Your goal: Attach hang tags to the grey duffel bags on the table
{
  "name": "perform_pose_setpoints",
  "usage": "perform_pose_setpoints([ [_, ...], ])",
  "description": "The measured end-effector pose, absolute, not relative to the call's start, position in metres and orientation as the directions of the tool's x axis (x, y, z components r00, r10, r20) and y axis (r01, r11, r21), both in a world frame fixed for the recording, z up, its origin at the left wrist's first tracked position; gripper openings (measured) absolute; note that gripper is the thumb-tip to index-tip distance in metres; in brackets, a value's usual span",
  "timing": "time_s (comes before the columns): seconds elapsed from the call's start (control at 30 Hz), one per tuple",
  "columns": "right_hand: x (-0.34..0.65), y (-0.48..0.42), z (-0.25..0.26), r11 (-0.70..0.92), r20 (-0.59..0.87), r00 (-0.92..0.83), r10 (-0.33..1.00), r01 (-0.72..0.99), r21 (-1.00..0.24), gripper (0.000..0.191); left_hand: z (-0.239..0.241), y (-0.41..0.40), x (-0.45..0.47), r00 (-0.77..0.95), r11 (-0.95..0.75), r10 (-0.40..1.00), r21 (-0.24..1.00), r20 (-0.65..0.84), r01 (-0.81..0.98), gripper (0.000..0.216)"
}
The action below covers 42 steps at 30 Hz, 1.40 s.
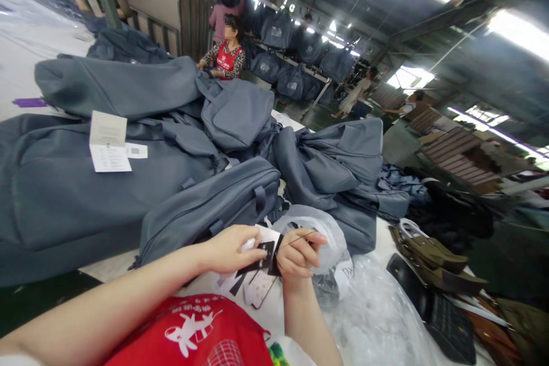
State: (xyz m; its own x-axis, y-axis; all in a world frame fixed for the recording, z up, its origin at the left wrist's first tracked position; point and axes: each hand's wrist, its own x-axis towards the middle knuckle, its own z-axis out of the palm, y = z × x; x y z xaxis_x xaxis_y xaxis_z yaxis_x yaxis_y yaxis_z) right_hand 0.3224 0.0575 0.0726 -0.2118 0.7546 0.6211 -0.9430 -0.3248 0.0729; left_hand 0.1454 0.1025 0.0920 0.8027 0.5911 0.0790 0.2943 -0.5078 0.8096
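My left hand pinches a small bundle of black and white hang tags between thumb and fingers. Right beside it, my right hand is closed with curled fingers at the black end of the tags. A thin dark cord runs over these fingers toward the fingertips. Just beyond my hands lies a blue-grey bag with a zip and loop handles. Beneath the hands, a phone-like thing with a pale dotted face lies on the table. Next to my right hand is a clear plastic bag with dark pieces inside.
More blue-grey bags are heaped across the table, one with an open white card. Clear plastic sheeting covers the right front. Olive bags lie at the right. A co-worker in a red apron is across the table.
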Motion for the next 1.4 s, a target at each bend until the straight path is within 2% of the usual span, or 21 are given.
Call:
perform_pose_setpoints([
  [0.13, 0.321, 0.065, 0.077, -0.269, 0.771, -0.264, 0.580, -0.955, -0.125, 0.028, 0.098, 0.113, 0.143, 0.814, -0.429, 0.579, 0.862, 0.033, 0.270, 0.054],
  [0.2, 0.322, 0.067, 0.078, -0.274, 0.799, -0.320, 0.509, -0.940, -0.202, 0.028, 0.102, 0.117, 0.140, 0.822, -0.452, 0.569, 0.845, 0.027, 0.285, 0.054],
  [0.27, 0.320, 0.066, 0.077, -0.326, 0.793, -0.300, 0.531, -0.936, -0.136, 0.027, 0.108, 0.121, 0.136, 0.805, -0.495, 0.593, 0.794, 0.012, 0.353, 0.068],
  [0.37, 0.308, 0.062, 0.072, -0.445, 0.771, -0.185, 0.610, -0.885, 0.139, 0.024, 0.117, 0.126, 0.133, 0.845, -0.578, 0.535, 0.721, -0.020, 0.383, 0.094],
  [0.4, 0.303, 0.060, 0.070, -0.466, 0.772, -0.158, 0.615, -0.863, 0.195, 0.023, 0.119, 0.126, 0.134, 0.876, -0.607, 0.482, 0.711, -0.025, 0.354, 0.090],
  [0.47, 0.293, 0.059, 0.068, -0.460, 0.795, -0.151, 0.588, -0.871, 0.175, 0.024, 0.122, 0.127, 0.137, 0.916, -0.655, 0.400, 0.695, -0.012, 0.296, 0.065],
  [0.53, 0.285, 0.059, 0.067, -0.413, 0.803, -0.161, 0.574, -0.903, 0.115, 0.024, 0.121, 0.125, 0.141, 0.921, -0.688, 0.390, 0.671, 0.022, 0.276, 0.034],
  [0.6, 0.280, 0.060, 0.067, -0.408, 0.791, -0.147, 0.594, -0.903, 0.138, 0.022, 0.118, 0.121, 0.145, 0.904, -0.698, 0.421, 0.662, 0.069, 0.274, 0.022],
  [0.7, 0.279, 0.059, 0.063, -0.470, 0.795, -0.080, 0.601, -0.840, 0.271, 0.019, 0.115, 0.112, 0.151, 0.878, -0.596, 0.470, 0.765, 0.087, 0.243, 0.049],
  [0.77, 0.283, 0.057, 0.059, -0.469, 0.795, -0.053, 0.605, -0.830, 0.301, 0.020, 0.112, 0.106, 0.155, 0.866, -0.472, 0.498, 0.852, 0.044, 0.228, 0.069],
  [0.8, 0.287, 0.056, 0.057, -0.444, 0.781, -0.056, 0.622, -0.847, 0.293, 0.020, 0.111, 0.104, 0.156, 0.859, -0.411, 0.512, 0.881, 0.009, 0.236, 0.069],
  [0.87, 0.299, 0.056, 0.055, -0.349, 0.700, -0.104, 0.706, -0.911, 0.217, 0.021, 0.107, 0.101, 0.157, 0.848, -0.312, 0.526, 0.913, -0.064, 0.262, 0.051],
  [0.9, 0.306, 0.056, 0.055, -0.287, 0.618, -0.148, 0.772, -0.949, 0.130, 0.021, 0.105, 0.101, 0.157, 0.838, -0.272, 0.538, 0.921, -0.096, 0.280, 0.039],
  [0.97, 0.322, 0.059, 0.056, -0.153, 0.361, -0.207, 0.909, -0.973, -0.172, 0.022, 0.100, 0.104, 0.154, 0.797, -0.223, 0.583, 0.912, -0.158, 0.344, 0.026],
  [1.03, 0.334, 0.063, 0.058, -0.039, 0.091, -0.110, 0.990, -0.821, -0.570, 0.023, 0.093, 0.109, 0.149, 0.730, -0.228, 0.652, 0.865, -0.204, 0.446, 0.023],
  [1.1, 0.339, 0.064, 0.059, -0.020, -0.031, 0.018, 0.999, -0.457, -0.889, 0.021, 0.086, 0.115, 0.144, 0.669, -0.251, 0.702, 0.793, -0.245, 0.554, 0.023],
  [1.13, 0.339, 0.064, 0.059, -0.030, -0.039, 0.029, 0.999, -0.238, -0.971, 0.022, 0.082, 0.118, 0.142, 0.654, -0.264, 0.708, 0.759, -0.267, 0.595, 0.023],
  [1.2, 0.332, 0.062, 0.058, -0.020, -0.029, -0.041, 0.999, 0.193, -0.981, 0.025, 0.076, 0.120, 0.140, 0.645, -0.301, 0.699, 0.691, -0.310, 0.658, 0.021],
  [1.27, 0.322, 0.059, 0.057, 0.058, 0.003, -0.109, 0.994, 0.510, -0.858, 0.024, 0.072, 0.119, 0.140, 0.644, -0.359, 0.690, 0.618, -0.329, 0.700, 0.021],
  [1.33, 0.312, 0.056, 0.055, 0.125, 0.048, -0.129, 0.990, 0.697, -0.707, 0.014, 0.071, 0.118, 0.141, 0.634, -0.405, 0.701, 0.550, -0.326, 0.730, 0.023],
  [1.4, 0.304, 0.054, 0.053, 0.155, 0.060, -0.148, 0.987, 0.805, -0.572, 0.017, 0.072, 0.116, 0.142, 0.619, -0.414, 0.713, 0.516, -0.328, 0.750, 0.023],
])
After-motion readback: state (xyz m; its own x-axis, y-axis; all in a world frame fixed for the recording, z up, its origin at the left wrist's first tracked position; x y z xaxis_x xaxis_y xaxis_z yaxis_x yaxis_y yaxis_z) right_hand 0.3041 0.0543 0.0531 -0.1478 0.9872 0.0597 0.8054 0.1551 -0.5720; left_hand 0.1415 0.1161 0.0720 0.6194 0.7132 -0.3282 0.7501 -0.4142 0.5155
